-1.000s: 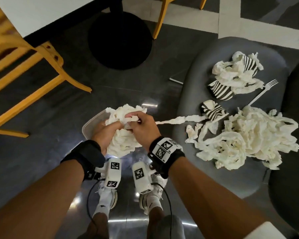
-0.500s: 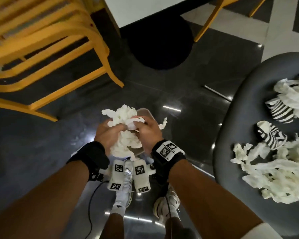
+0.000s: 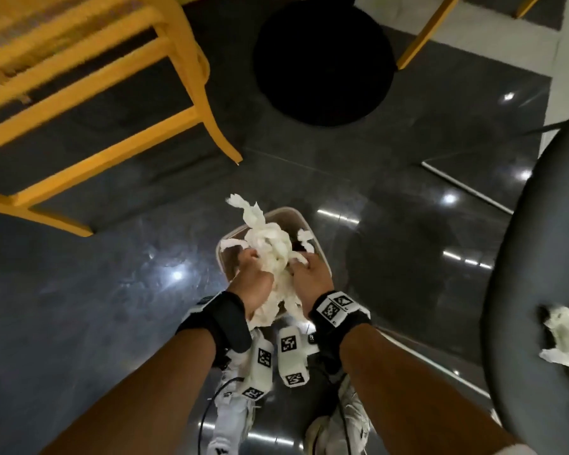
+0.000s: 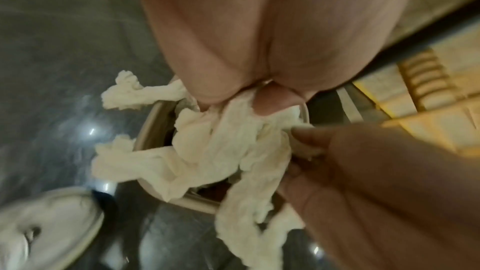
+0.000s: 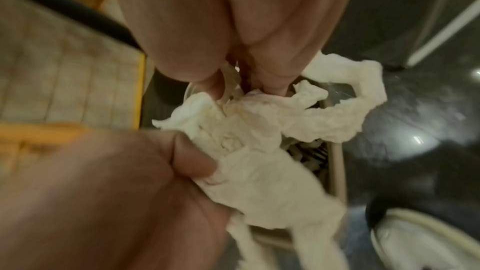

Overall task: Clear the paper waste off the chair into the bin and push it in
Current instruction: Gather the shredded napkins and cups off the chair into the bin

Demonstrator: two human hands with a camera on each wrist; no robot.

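1. Nearest to the camera, two white sneakers (image 3: 339, 418) stood on the dark glossy floor (image 3: 112, 307), just before the bin.
2. The left hand (image 3: 255, 280) was over the near left part of the bin, with its fingers curled round the wad of crumpled white paper (image 3: 276, 257), so it was clamped on the paper.
3. The right hand (image 3: 309, 277) was over the near right part of the bin, and its fingers and thumb also pinched the same wad from the other side; the two hands were close, with only paper between them.
4. In the left wrist view, the left hand (image 4: 272, 48) gripped the paper (image 4: 221, 151) above the bin rim (image 4: 145, 134), and the right hand (image 4: 376, 182) held the lower strand.
5. In the right wrist view, the right hand (image 5: 233, 28) pressed its fingertips (image 5: 275, 87) into the paper (image 5: 246, 141) at the mouth of the bin (image 5: 336, 163).
6. The small beige bin (image 3: 309, 224) stood on the floor; the paper was partly inside it, and loose strands hung over its near and far rim.
7. To the right of the bin, a dark grey chair seat (image 3: 523, 290) carried more white paper waste (image 3: 565, 343) at the picture edge.
8. Beyond the bin lay a round black table base (image 3: 322, 60).
9. To the far left of the bin was a yellow chair frame (image 3: 96, 93).
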